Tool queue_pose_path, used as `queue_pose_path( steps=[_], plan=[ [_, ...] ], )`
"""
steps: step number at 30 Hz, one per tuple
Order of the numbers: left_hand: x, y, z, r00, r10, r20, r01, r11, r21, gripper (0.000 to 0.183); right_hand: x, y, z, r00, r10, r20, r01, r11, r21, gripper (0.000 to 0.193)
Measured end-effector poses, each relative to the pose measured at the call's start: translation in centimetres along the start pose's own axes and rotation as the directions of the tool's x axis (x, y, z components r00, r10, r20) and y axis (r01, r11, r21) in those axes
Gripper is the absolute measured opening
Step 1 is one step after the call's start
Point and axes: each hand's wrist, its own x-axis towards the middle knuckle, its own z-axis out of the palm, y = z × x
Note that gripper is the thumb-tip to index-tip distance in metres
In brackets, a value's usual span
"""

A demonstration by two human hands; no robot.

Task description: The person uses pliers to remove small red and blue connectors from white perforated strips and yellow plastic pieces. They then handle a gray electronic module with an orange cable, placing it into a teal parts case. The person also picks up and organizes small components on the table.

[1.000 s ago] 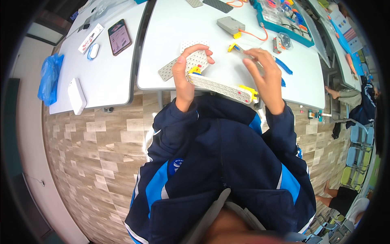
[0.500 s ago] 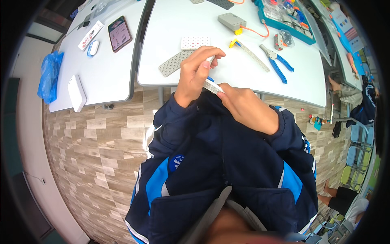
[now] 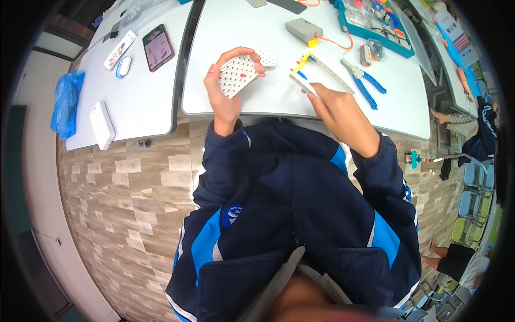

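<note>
My left hand point(image 3: 221, 99) is closed around a white perforated plate point(image 3: 230, 79), raised over the table's near edge, with a small red peg point(image 3: 243, 75) standing in its holes. Behind its fingers lies another light perforated plate point(image 3: 267, 58), partly covered. My right hand point(image 3: 343, 110) pinches a short white beam point(image 3: 301, 82). Blue pegs point(image 3: 302, 75) and a yellow part point(image 3: 303, 60) show beside the beam's far end; whether they are joined to it I cannot tell. A long pale beam point(image 3: 332, 74) rests on the table just beyond my right hand.
Blue-handled pliers point(image 3: 370, 92) lie to the right. Further back are a grey box point(image 3: 303, 28) with an orange cable, a small orange-grey block point(image 3: 366, 56) and a teal parts bin point(image 3: 410, 52). On the left table are a phone point(image 3: 157, 48) and a white case point(image 3: 102, 124).
My hands, close together over the near edge before, have parted. The left has moved left with its palm turned to show the perforated plate; the right has moved up and right with the beam.
</note>
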Motion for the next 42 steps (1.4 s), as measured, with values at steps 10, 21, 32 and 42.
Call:
queue_pose_path(
  steps=[10, 21, 32, 42],
  plan=[
    [-0.4, -1.1, 2.2, 0.975, -0.186, -0.125, 0.172, 0.979, -0.109, 0.066, 1.5, 3.2, 2.8, 0.955, -0.067, -0.288, -0.051, 0.922, -0.384, 0.026],
    [-0.5, -2.0, 2.2, 0.975, -0.218, -0.039, 0.221, 0.973, 0.068, 0.065, -1.6, 9.3, -6.1, 0.908, 0.133, -0.398, -0.299, 0.870, -0.391, 0.032],
    [-1.2, -2.6, 2.6, 0.989, -0.146, -0.022, 0.147, 0.973, 0.178, 0.063, -3.9, 5.5, -4.6, 0.856, 0.297, -0.424, -0.336, 0.942, -0.018, 0.043],
    [-1.4, -1.7, 2.6, 0.987, -0.132, 0.089, 0.099, 0.946, 0.308, 0.064, -2.0, -2.0, 1.1, 0.978, 0.082, -0.191, -0.083, 0.997, 0.002, 0.050]
  ],
)
